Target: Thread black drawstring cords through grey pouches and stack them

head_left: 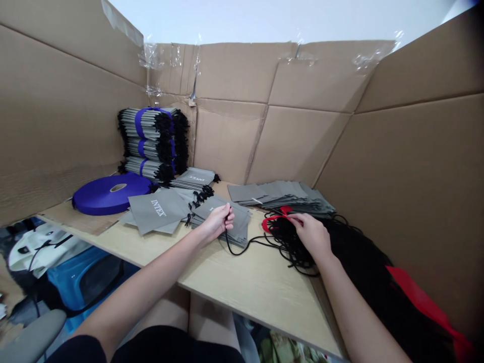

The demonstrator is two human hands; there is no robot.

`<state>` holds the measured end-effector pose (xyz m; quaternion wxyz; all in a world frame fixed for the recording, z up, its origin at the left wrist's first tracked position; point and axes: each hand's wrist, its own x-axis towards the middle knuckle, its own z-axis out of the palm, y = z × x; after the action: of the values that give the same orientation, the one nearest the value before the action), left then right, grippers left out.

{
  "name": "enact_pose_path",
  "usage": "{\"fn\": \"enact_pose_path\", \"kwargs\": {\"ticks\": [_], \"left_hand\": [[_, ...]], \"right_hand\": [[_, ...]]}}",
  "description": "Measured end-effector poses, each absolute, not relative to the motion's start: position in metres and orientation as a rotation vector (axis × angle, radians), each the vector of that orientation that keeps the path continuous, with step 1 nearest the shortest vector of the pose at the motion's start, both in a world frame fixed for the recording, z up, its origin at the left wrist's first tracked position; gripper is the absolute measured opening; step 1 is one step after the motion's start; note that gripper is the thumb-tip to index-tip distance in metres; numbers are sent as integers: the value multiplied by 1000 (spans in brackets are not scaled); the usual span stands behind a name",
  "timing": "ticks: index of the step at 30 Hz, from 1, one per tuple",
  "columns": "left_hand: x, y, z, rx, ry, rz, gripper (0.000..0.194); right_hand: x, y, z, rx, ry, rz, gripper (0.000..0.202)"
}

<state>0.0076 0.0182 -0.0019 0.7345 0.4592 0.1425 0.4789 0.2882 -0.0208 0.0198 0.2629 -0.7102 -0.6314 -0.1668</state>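
A black cord (pixel 237 253) is pinched in my left hand (pixel 220 223), its closed fingers raised over a stack of grey pouches (pixel 239 228). From there the cord sags to the table and runs right to a thick bundle of black cords (pixel 351 252). My right hand (pixel 313 236) is at the near end of that bundle, fingers closed on a red-handled tool (pixel 267 224) that looks like scissors; its pale tip points toward the far pouches. Part of the tool is hidden by cords and fingers. Printed grey INTEX pouches (pixel 159 212) lie left of my left hand.
Banded stacks of pouches (pixel 145 146) stand at the back left. In front of them lies a roll of purple strap (pixel 98 194). Flat grey pieces (pixel 280 194) overlap along the back. Cardboard walls (pixel 234 75) enclose the table (pixel 242 282). Red material (pixel 416 295) lies on the right.
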Motion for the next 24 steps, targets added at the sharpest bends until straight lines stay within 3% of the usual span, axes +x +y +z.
{"fn": "enact_pose_path", "kwargs": {"ticks": [8,15,24], "left_hand": [[10,21,0,1149,500,1246,40],[0,33,2,1215,636,1444,43],[-2,31,2,1074,480,1324,39]], "right_hand": [[247,-35,30,-1318,-1850,-591,25],[233,-40,28,-1147,-1949,-824,26],[226,-46,37,-1152,-2009,-1043,22]]}}
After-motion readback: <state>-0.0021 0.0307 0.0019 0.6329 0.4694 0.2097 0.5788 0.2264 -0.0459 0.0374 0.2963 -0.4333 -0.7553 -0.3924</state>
